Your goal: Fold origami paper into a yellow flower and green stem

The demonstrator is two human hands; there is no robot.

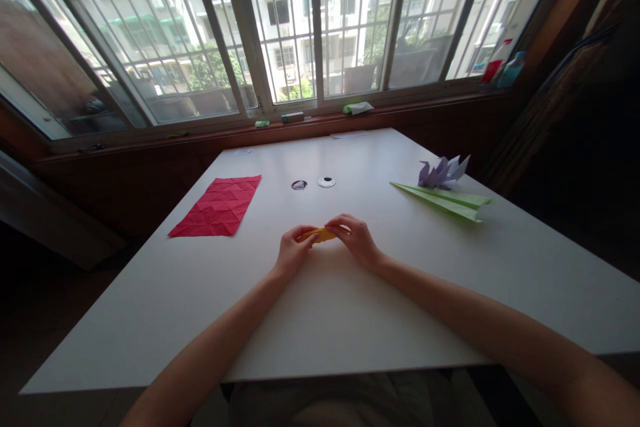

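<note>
Both hands pinch one small folded yellow paper (pixel 320 234) lying on the white table (pixel 350 307): the left hand (pixel 293 252) closes its fingertips on the paper's left end, and the right hand (pixel 357 239) closes on its right end. The paper's long axis runs left to right between the hands, equally near each. Relative to the paper, a creased red sheet (pixel 217 207) lies well apart to the left, and a green paper plane (pixel 445 201) with a purple paper crane (pixel 443 172) lies well apart to the right.

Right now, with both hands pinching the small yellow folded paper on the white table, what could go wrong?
1. The left hand and right hand hide most of the yellow paper, so a crease may land crooked unseen.
2. Both hands pinch it from opposite ends; pulling could perhaps tear it.
3. The right forearm lies near the green paper plane; a wide sweep might knock it.
</note>
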